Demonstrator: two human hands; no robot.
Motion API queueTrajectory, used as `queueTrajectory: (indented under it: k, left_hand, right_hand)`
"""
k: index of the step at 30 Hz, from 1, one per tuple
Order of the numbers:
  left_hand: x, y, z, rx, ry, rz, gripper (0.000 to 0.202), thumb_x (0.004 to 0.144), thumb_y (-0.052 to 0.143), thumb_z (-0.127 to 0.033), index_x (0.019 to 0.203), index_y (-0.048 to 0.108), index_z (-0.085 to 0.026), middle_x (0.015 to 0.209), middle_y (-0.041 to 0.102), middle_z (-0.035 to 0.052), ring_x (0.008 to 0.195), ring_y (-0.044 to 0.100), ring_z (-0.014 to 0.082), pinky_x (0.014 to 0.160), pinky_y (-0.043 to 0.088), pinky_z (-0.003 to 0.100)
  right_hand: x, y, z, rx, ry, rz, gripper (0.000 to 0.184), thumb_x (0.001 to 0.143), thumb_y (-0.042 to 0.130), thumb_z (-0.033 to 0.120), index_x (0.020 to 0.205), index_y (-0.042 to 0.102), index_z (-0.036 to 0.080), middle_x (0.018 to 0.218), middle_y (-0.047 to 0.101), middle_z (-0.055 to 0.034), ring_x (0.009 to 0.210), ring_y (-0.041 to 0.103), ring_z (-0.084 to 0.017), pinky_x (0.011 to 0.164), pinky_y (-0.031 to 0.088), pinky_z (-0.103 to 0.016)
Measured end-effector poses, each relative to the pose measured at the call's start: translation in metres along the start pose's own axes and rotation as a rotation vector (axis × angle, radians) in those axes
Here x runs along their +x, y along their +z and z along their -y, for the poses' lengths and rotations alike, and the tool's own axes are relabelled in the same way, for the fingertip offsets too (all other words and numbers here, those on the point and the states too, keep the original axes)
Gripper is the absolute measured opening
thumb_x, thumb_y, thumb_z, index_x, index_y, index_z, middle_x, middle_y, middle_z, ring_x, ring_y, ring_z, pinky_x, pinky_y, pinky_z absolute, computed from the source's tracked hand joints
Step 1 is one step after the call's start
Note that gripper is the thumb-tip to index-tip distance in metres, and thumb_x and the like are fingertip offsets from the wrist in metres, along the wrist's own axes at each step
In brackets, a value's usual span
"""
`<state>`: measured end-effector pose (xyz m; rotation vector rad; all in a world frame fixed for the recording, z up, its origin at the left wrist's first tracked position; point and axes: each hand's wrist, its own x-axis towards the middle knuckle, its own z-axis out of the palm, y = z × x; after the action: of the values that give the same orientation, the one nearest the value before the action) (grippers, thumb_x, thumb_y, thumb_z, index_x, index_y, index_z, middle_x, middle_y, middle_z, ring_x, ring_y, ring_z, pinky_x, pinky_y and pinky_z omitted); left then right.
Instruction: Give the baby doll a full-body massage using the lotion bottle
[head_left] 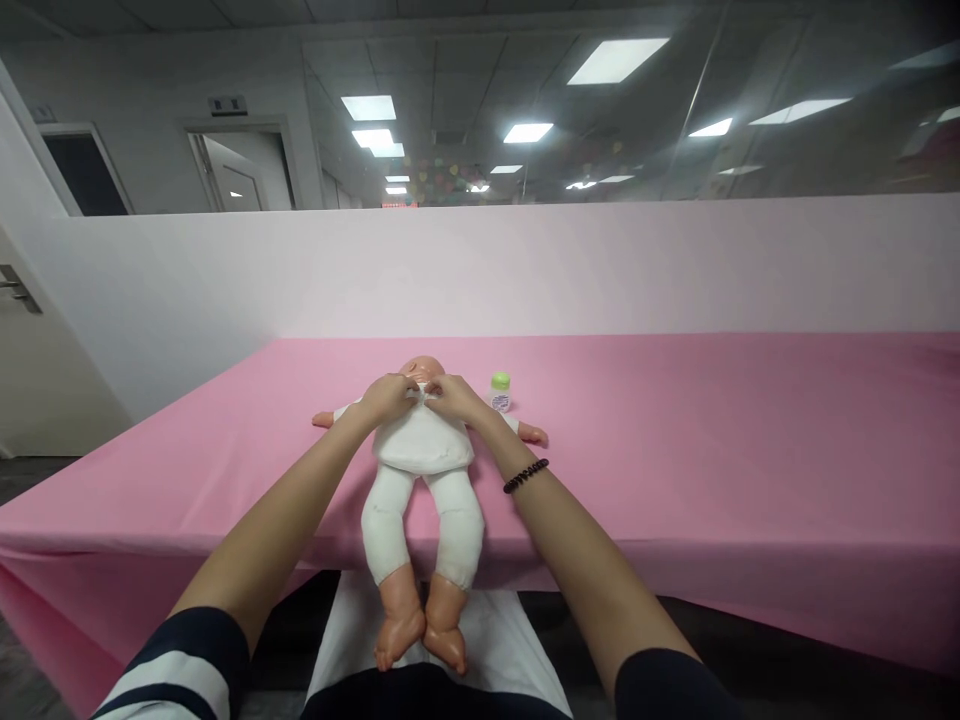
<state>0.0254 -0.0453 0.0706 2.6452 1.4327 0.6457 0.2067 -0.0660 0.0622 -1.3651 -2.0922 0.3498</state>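
Observation:
A baby doll (424, 365) lies on its back, its bare feet hanging past the table's front edge. White cloth covers its arms and legs, and a loose white top (422, 440) lies over its torso. At the doll's neck, my left hand (390, 396) pinches the top's neckline from the left side. My right hand (454, 398) grips the same neckline just to the right, close to the other hand. Both sets of fingers are closed on the cloth; any fastening there is too small to make out. The hands partly hide the doll's chin and shoulders.
A small clear jar with a green lid (500, 392) stands right of the doll's shoulder. Pink cloth (712, 440) covers the table and drapes over its front edge. Behind the table rises a white half-wall (600, 270) with glass above. A door (45, 360) is at the left.

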Motion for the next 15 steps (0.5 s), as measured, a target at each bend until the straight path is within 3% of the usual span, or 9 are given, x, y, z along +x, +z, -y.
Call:
queueTrajectory:
  k: [6,12,15]
  left_hand:
    - [-0.007,0.003,-0.005,0.08,-0.009,0.04,0.024,0.084,0.054,-0.016,0.091,0.076,-0.022,0.096,0.077,0.0092,0.093,0.07,0.0283,0.083,0.049,0.035]
    - [-0.019,-0.016,-0.013,0.085,0.041,0.026,0.027,0.084,0.054,-0.017,0.101,0.075,-0.022,0.108,0.074,0.0107,0.098,0.068,0.028,0.081,0.047,0.034]
    - [-0.023,-0.022,-0.02,0.059,0.057,0.097,0.02,0.083,0.058,-0.022,0.09,0.076,-0.024,0.096,0.075,0.0076,0.088,0.068,0.026,0.077,0.047,0.033]
  right_hand:
    - [0.003,0.012,0.004,-0.099,-0.022,0.028,0.017,0.084,0.057,0.011,0.088,0.073,0.018,0.093,0.074,-0.0055,0.089,0.064,-0.02,0.081,0.044,-0.027]
    - [-0.007,-0.003,0.005,-0.088,-0.069,0.03,0.017,0.086,0.061,0.015,0.095,0.074,0.019,0.097,0.075,-0.0043,0.089,0.067,-0.019,0.082,0.048,-0.028]
    - [-0.009,-0.007,0.008,-0.068,-0.059,0.087,0.009,0.084,0.067,0.021,0.086,0.075,0.02,0.089,0.075,-0.0034,0.084,0.067,-0.019,0.078,0.049,-0.028]
